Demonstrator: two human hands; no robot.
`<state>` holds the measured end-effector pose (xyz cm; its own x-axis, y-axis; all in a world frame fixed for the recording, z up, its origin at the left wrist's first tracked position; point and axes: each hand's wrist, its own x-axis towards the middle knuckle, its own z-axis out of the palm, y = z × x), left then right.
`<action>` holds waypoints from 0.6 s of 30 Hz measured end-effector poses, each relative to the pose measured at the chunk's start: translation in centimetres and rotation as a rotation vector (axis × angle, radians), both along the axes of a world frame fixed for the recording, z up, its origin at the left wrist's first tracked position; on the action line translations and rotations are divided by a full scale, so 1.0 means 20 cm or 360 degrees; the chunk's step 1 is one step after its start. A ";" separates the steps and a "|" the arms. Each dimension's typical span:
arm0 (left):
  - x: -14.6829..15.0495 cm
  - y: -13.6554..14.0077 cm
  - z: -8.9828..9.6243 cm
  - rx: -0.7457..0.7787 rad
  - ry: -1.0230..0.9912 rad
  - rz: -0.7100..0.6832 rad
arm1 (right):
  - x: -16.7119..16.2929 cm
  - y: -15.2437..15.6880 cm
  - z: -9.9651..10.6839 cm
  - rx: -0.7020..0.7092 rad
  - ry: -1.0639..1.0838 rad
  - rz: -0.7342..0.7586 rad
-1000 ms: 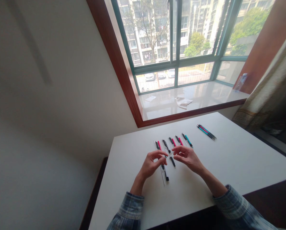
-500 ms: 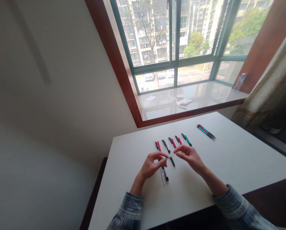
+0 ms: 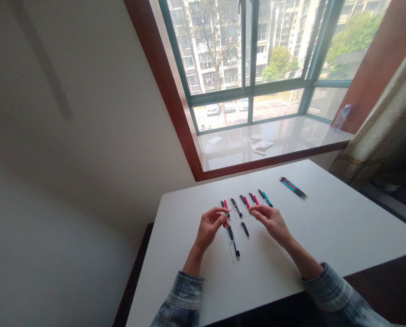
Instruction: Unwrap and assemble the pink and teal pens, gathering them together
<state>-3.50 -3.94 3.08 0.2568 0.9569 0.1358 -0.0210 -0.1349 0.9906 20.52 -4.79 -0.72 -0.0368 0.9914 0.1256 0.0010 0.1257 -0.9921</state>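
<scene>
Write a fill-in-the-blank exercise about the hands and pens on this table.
1. The row of pen parts lies on a ____ table.
2. The separate bundle of pens lies toward the table's far ____ corner.
3. The left hand pinches a thin ____ part.
4. The cloth lies on the ____ sill.

Missing words: white; right; clear; window

I see two bare hands, left hand (image 3: 210, 227), right hand (image 3: 270, 219); blue-grey plaid shirt sleeves, cuffs at wrists, bottom of frame.
</scene>
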 end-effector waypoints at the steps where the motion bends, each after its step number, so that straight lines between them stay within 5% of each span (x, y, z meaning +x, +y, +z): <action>1: 0.00 0.00 0.00 0.0003 -0.0007 0.0007 | -0.01 0.00 0.00 0.0018 -0.0021 0.0004; 18: 0.01 0.00 0.01 0.0012 -0.0013 -0.0005 | -0.24 -0.10 -0.02 0.0651 -0.1092 -0.0030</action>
